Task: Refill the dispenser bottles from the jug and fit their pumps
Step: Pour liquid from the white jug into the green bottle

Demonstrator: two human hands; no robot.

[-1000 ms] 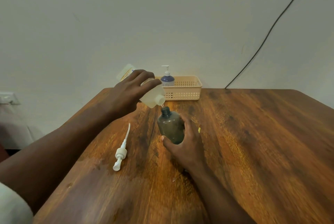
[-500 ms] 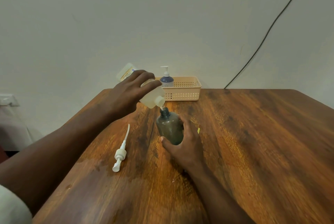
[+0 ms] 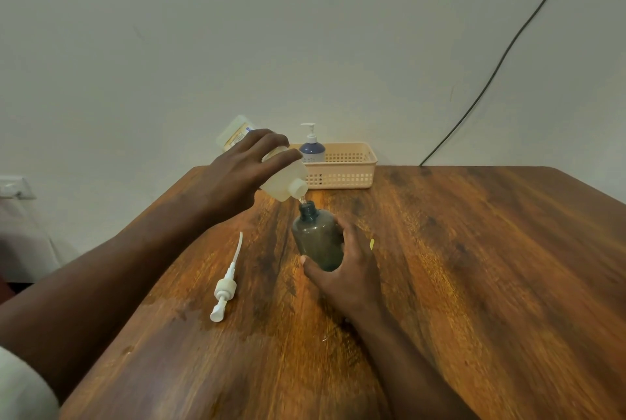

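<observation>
- Left hand [image 3: 237,175] wraps the jug [image 3: 271,169], grip closed round its body, jug tipped spout-down.
- Spout sits just above the open neck of the dark bottle [image 3: 316,236]; a thin stream seems to run between them, though it is too fine to be sure.
- Right hand [image 3: 345,267] holds the bottle, grip closed round its lower half, thumb in front, fingers behind. The bottle leans slightly toward the jug, its base on or near the worktop [image 3: 474,267]; the hand hides which.
- Fill level cannot be read through the tinted wall.
- Loose pump [image 3: 225,287] lies flat on the worktop left of the bottle, dip tube pointing away from the person, apart from both hands.
- Second bottle [image 3: 311,148], pump already on, stands in the basket [image 3: 345,169] at the far edge, by the wall.
- Judgement: one bottle looks finished. This one is mid-fill.
- Left to do: finish the pour, set the jug down, fit the loose pump to the dark bottle.
- A darker patch on the worktop near the pump may be a spill.
</observation>
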